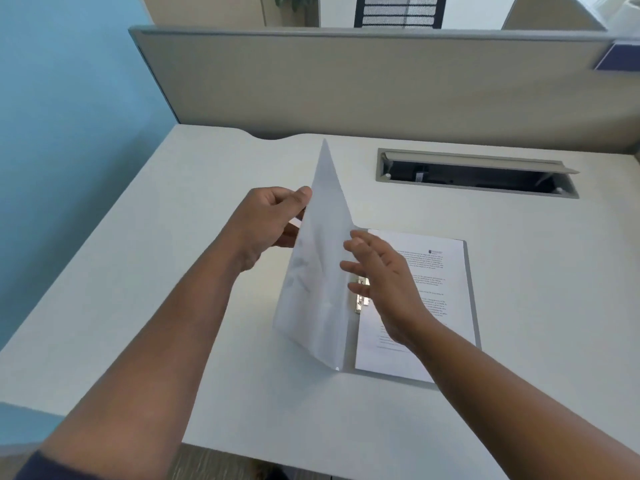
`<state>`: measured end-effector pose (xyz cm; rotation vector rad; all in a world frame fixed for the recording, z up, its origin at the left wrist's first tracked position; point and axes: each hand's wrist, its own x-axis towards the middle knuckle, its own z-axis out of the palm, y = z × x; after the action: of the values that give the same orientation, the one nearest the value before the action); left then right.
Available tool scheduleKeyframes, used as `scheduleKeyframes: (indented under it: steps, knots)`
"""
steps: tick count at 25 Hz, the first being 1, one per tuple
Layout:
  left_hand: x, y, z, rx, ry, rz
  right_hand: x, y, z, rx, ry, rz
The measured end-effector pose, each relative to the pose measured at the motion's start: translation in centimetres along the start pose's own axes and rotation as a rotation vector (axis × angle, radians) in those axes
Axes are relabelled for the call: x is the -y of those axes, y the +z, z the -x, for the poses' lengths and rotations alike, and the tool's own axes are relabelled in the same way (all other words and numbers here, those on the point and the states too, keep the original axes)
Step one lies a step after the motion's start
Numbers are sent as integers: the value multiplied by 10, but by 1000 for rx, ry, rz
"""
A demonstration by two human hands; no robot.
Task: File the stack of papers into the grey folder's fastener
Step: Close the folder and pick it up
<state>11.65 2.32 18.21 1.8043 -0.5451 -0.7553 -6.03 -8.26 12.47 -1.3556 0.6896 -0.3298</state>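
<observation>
— What is carrying everything here?

— A pale desk [214, 358] is stretching out under both hands, with a grey partition [346, 84] standing along its far edge.

— And what is lying on it?

— A grey folder [472, 299] is lying flat on it, just right of where the left hand [266, 226] is pinching the raised clear cover [322, 271], with printed papers [440, 282] resting inside it.

— Anything else?

— A cable slot [474, 174] with its flap open is sitting in the desk, beyond the grip and to its right.

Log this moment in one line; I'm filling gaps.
left hand: grip on raised cover | right hand: open at fastener | papers: in folder
</observation>
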Motion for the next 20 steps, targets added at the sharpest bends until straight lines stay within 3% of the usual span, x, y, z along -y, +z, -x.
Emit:
scheduleKeyframes:
  steps: [3,8,13,20]
  knots:
    - [6,47,6,106,30,-33,32,-21,13,-60,16,-122]
    - [61,110,0,210,42,-264,36,-85,27,-96,-4,-97]
    - [105,139,-7,132,-61,-467,8,-145,38,-209,13,201]
    - [126,159,-9,62,-133,-623,-78,-185,37,-331,246,728]
